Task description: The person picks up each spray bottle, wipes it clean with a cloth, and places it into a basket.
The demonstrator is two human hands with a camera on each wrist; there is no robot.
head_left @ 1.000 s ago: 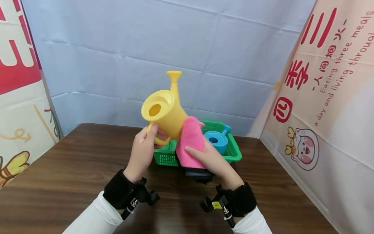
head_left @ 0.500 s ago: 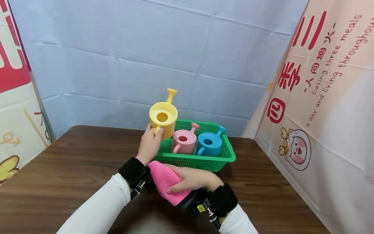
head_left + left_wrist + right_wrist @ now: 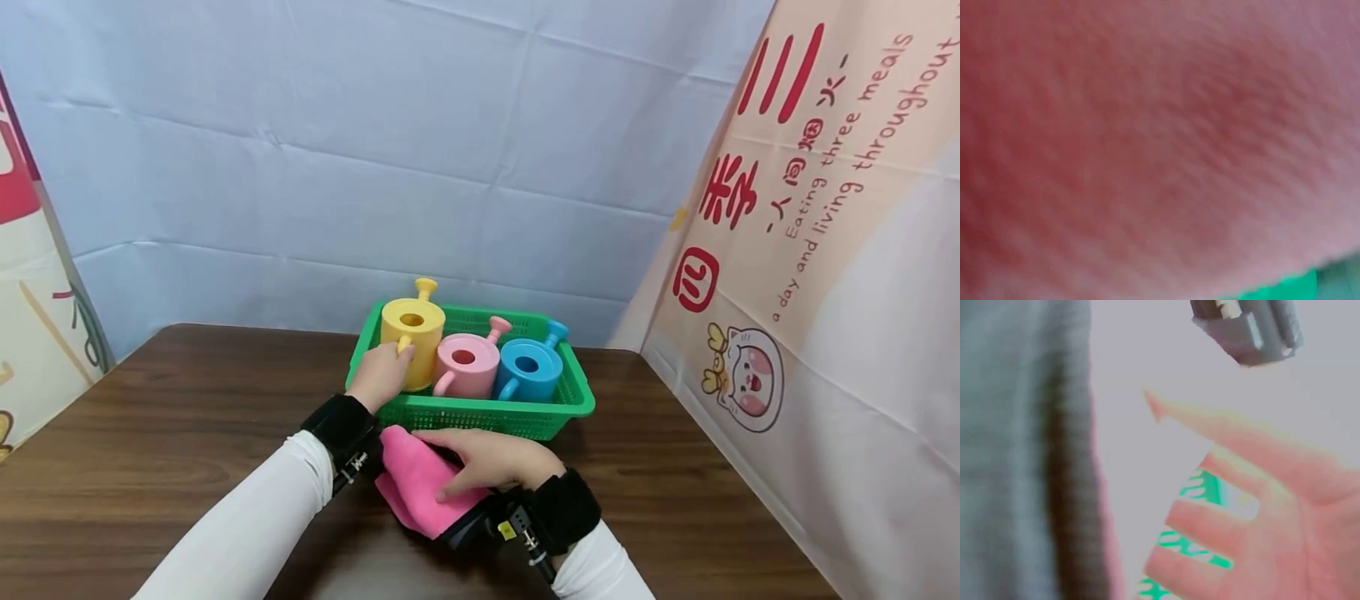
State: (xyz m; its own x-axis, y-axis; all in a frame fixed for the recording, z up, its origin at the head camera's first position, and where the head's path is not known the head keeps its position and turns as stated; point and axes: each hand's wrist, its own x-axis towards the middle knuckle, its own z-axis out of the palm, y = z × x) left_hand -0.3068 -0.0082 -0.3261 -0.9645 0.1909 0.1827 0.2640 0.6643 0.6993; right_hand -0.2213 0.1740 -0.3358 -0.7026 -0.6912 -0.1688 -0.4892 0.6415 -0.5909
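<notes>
In the head view my left hand (image 3: pixel 378 375) grips the handle of a yellow toy watering can (image 3: pixel 423 350), which stands upright in the left part of a green plastic basket (image 3: pixel 573 407). A pink watering can (image 3: pixel 480 375) and a blue one (image 3: pixel 528 379) stand beside it. My right hand (image 3: pixel 504 461) is over a fuzzy pink cloth (image 3: pixel 422 483) with dark edging, low in front of the basket. The right wrist view shows that hand's fingers (image 3: pixel 1204 528) straight and its thumb spread, beside the washed-out cloth. Skin fills nearly all of the left wrist view.
The basket stands near the back of a dark wooden table (image 3: pixel 187 442). A pale blue cloth backdrop (image 3: pixel 315 183) hangs behind, and a printed curtain (image 3: pixel 817 333) slopes down along the right side. Black wrist straps (image 3: pixel 564 510) sit on both wrists.
My left hand has lowered the yellow watering can into the basket. My right hand has brought the pink cloth down off the can toward the table, and its fingers have loosened.
</notes>
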